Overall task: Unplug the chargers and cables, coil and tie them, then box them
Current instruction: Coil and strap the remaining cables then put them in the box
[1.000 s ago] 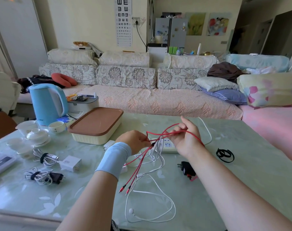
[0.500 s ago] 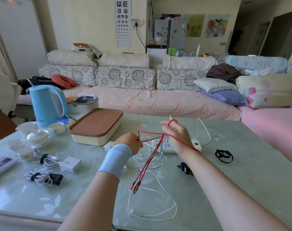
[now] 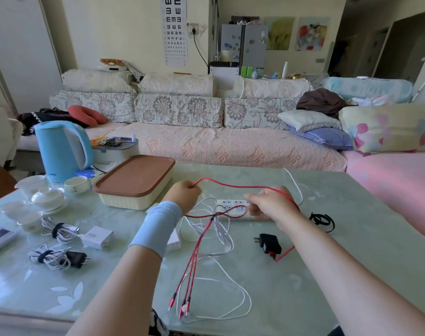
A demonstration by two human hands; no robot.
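A red multi-head cable (image 3: 230, 186) is stretched in a loop between my hands above the table. My left hand (image 3: 183, 195), with a blue wristband, grips one end of the loop. My right hand (image 3: 269, 204) holds the other side, the cable passing round it. The cable's three red plug ends (image 3: 180, 306) hang down near the table's front. Its black charger (image 3: 268, 243) lies unplugged on the table. A white power strip (image 3: 230, 207) lies under my hands, with loose white cables (image 3: 221, 282) spread around it. The box (image 3: 134, 187) with a brown lid stands shut at the left.
Two tied white cable bundles (image 3: 58, 231) (image 3: 49, 257), a white 90W charger (image 3: 97, 237) and a black plug lie at the left. A black strap (image 3: 321, 220) lies at the right. A blue kettle (image 3: 61, 149) and white tea cups (image 3: 46, 195) stand at the far left.
My hands have moved apart, pulling the red cable into a wider loop. The red plug ends have dropped lower toward the table's front.
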